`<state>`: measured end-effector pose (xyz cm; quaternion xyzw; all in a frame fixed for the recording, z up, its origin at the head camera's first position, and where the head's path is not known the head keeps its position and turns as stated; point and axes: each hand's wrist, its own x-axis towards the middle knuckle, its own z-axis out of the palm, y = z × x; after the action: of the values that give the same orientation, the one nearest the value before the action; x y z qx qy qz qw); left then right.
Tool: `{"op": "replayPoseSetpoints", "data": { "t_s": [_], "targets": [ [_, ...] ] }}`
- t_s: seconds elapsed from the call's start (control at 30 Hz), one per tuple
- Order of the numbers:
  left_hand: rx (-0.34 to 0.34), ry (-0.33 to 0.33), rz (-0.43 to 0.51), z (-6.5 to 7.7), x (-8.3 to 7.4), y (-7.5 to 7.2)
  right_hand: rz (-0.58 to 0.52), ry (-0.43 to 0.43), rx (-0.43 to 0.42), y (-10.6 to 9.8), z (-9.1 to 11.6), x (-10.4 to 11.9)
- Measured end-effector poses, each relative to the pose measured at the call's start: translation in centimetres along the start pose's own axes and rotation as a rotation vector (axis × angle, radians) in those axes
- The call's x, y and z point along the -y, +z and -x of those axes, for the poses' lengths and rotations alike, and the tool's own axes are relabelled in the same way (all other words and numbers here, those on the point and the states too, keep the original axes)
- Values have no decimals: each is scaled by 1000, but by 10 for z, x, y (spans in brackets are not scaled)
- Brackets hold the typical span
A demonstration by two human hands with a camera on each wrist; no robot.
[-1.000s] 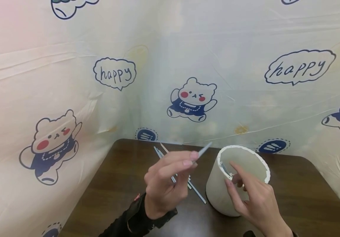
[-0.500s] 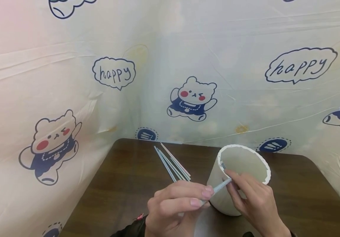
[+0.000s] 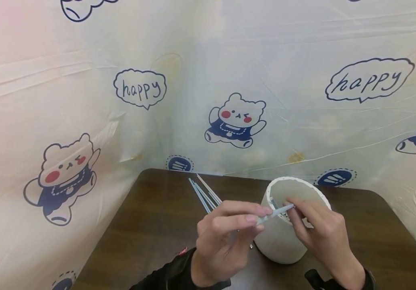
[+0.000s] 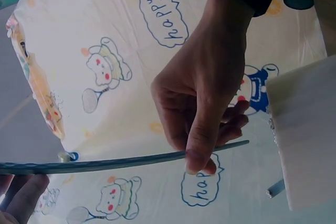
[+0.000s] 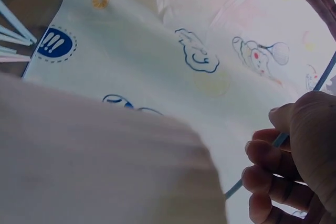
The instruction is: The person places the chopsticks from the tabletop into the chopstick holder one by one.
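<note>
The left hand (image 3: 227, 235) pinches a light blue stick (image 3: 279, 210) between thumb and fingers, just in front of the left part of the white cylinder's mouth as seen from the head. The right hand (image 3: 320, 229) pinches the same stick close to one end, thumb against fingers, over the right part of the cylinder's mouth. In the left wrist view the stick's narrow tip projects past the right hand's thumb toward the cylinder and remains apart from its rim.

The white cylinder (image 3: 280, 243) itself stands upright, mouth upward, with a wavy rim. Against its inner wall, at the left, lies a blue-grey piece (image 3: 274, 203), which in the left wrist view shows beyond the rim; its full length is hidden.

To the left of the cylinder, several pale sticks (image 3: 202, 194) lie loosely fanned, their near ends concealed behind the left hand. Beneath the cylinder, and extending to both sides of it, is a dark brown table (image 3: 139, 229). A dark sleeve (image 3: 173, 274) enters in front of the cylinder, to its left. Behind the cylinder and on either side hangs a pale curtain (image 3: 295, 133), printed with bears and "happy" speech bubbles
</note>
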<state>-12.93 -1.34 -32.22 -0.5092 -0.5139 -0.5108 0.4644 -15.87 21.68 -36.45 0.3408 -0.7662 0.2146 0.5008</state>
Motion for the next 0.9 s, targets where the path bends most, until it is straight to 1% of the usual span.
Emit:
{"op": "replayPoseSetpoints", "data": {
  "t_s": [0.1,0.2,0.27,0.33,0.47,0.53,0.7,0.77,0.83,0.9],
  "targets": [
    [13,7,-28,-4,11,10,13,23,29,-1,-1,-10],
    [40,-14,-76,-6,23,19,16,70,90,-2,-1,-19],
    [75,-39,-110,-7,33,23,20,93,131,-3,0,-24],
    [123,-63,-144,-6,42,27,24,114,163,-3,2,-29],
    [209,-109,-180,-2,59,33,45,111,166,0,6,-39],
    [236,-147,-188,2,64,34,51,113,159,1,7,-43],
    [277,-242,-213,11,74,35,40,140,205,1,10,-48],
    [282,-275,-217,13,77,36,36,150,229,1,10,-48],
    [290,-299,-220,16,80,37,31,167,252,1,10,-48],
    [306,-309,-228,19,82,38,27,180,270,2,10,-48]
  ]
}}
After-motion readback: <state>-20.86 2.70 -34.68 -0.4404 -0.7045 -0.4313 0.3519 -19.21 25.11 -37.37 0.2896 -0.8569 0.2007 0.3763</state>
